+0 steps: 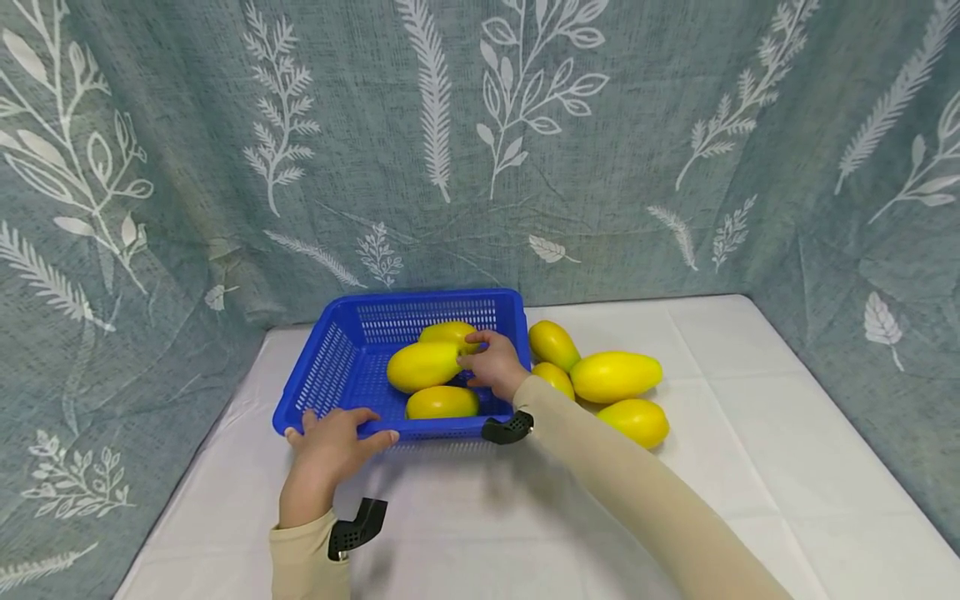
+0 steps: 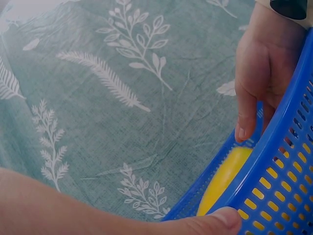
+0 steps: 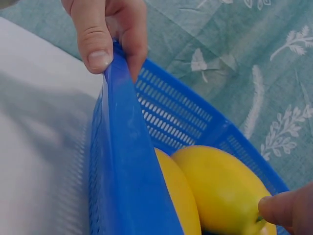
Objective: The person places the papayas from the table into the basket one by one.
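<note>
My left hand [image 1: 330, 448] grips the near-left rim of a blue plastic basket [image 1: 303, 385], thumb outside and fingers inside, as the right wrist view shows. Inside the basket lie three yellow papayas. My right hand [image 1: 497, 364] reaches over the basket's right part, fingers extended and slightly spread. Its fingertips touch the greenish stem end of the middle papaya [image 1: 422, 367]. One papaya [image 1: 444, 403] lies in front of that one, and another papaya [image 1: 446, 332] shows behind it, partly covered.
Right of the basket, several more yellow papayas [image 1: 617, 377] lie grouped on the white tablecloth [image 1: 720, 500], some partly hidden by the right forearm. A green-grey curtain [image 1: 360, 150] with white leaf prints stands behind the table and along both sides.
</note>
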Available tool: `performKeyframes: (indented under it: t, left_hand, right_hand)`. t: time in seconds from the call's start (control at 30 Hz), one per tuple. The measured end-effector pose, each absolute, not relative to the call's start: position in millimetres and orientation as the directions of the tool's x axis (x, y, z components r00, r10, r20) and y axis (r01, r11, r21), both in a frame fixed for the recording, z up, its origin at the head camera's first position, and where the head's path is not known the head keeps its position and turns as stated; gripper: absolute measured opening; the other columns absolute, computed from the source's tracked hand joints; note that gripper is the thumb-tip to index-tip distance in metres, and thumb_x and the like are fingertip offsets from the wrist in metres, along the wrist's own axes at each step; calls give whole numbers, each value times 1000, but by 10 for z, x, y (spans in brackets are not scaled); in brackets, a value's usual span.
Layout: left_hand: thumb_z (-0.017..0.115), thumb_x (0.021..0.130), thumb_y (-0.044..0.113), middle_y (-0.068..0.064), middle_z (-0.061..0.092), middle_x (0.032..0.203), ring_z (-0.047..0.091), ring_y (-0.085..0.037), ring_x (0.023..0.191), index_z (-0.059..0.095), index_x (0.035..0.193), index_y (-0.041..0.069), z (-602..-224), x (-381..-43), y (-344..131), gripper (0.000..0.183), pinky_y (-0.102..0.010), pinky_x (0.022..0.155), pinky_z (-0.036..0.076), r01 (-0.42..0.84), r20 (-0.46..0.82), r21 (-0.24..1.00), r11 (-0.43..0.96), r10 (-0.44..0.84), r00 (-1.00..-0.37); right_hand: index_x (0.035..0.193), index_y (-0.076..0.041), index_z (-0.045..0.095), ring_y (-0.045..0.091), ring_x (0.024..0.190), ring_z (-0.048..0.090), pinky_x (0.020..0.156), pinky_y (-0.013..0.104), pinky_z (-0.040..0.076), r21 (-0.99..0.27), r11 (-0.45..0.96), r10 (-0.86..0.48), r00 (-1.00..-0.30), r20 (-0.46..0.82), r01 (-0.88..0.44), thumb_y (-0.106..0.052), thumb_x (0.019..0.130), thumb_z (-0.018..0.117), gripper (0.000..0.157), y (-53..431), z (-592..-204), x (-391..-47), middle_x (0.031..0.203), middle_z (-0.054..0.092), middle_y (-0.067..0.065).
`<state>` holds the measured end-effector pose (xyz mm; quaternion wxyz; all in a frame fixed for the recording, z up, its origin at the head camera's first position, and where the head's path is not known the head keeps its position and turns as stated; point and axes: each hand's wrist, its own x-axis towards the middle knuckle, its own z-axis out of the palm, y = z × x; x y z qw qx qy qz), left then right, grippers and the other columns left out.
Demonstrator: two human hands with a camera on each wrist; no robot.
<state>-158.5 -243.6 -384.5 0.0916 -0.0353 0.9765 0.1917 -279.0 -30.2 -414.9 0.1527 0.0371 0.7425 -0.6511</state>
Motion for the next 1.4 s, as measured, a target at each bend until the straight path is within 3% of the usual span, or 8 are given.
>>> performKeyframes:
  t: [0.23, 0.37, 0.5, 0.6, 0.93, 1.13, 1.4]
  left_hand:
    - [69, 94, 41, -35, 56, 140, 12, -81, 135, 66, 131, 2, -3847, -1574, -2434, 54, -91, 103, 5, -94, -183, 358, 929, -29, -983]
    - [68, 94, 42, -35, 55, 141, 12, -80, 136, 66, 132, 3, -3846, -1573, -2437, 54, -91, 103, 6, -91, -185, 351, 932, -26, -982]
    - [67, 94, 43, -34, 54, 143, 11, -80, 137, 65, 133, 4, -3859, -1580, -2426, 55, -91, 104, 7, -98, -201, 349, 932, -28, -979]
    - [67, 95, 43, -34, 54, 143, 11, -80, 137, 64, 134, 4, -3868, -1580, -2416, 56, -91, 103, 6, -100, -206, 353, 930, -27, -978]
    - [65, 95, 45, -36, 52, 144, 9, -81, 135, 63, 135, 3, -3853, -1610, -2449, 58, -91, 103, 4, -96, -209, 352, 931, -21, -978]
    - [65, 95, 46, -38, 50, 144, 8, -81, 135, 62, 135, 2, -3848, -1623, -2479, 59, -91, 102, 5, -94, -218, 345, 934, -18, -976]
    - [65, 95, 48, -36, 52, 144, 8, -82, 135, 62, 135, 2, -3859, -1636, -2459, 61, -92, 101, 4, -81, -222, 346, 935, -3, -975]
  right_hand:
    - [141, -6, 55, 33, 113, 66, 92, 45, 61, -948, 151, -157, -940, -303, 281, -3, 98, 64, 44, -304, -4141, -2775, 138, 57, 22]
    - [140, -5, 55, 33, 112, 67, 94, 46, 60, -949, 141, -166, -938, -304, 282, -3, 98, 65, 44, -298, -4133, -2775, 138, 57, 22]
    - [140, -4, 55, 32, 108, 67, 94, 46, 60, -966, 121, -188, -950, -250, 230, -4, 97, 65, 44, -222, -4075, -2758, 137, 56, 21]
    - [143, -3, 52, 35, 117, 65, 96, 45, 59, -982, 100, -212, -961, -178, 160, -6, 98, 64, 47, -63, -3938, -2744, 139, 55, 23]
    - [151, -4, 39, 39, 136, 53, 105, 51, 53, -993, 106, -123, -990, -70, 57, -12, 103, 57, 52, 1155, -3470, -2842, 149, 47, 24]
    - [157, -5, 30, 42, 142, 47, 112, 53, 47, -964, 234, -55, -988, -141, 125, -22, 105, 56, 60, 1923, -3608, -2838, 155, 41, 25]
    - [161, -8, 25, 44, 147, 40, 117, 53, 42, -927, 297, -4, -971, -239, 227, -33, 104, 57, 70, 2416, -3930, -2740, 161, 36, 24]
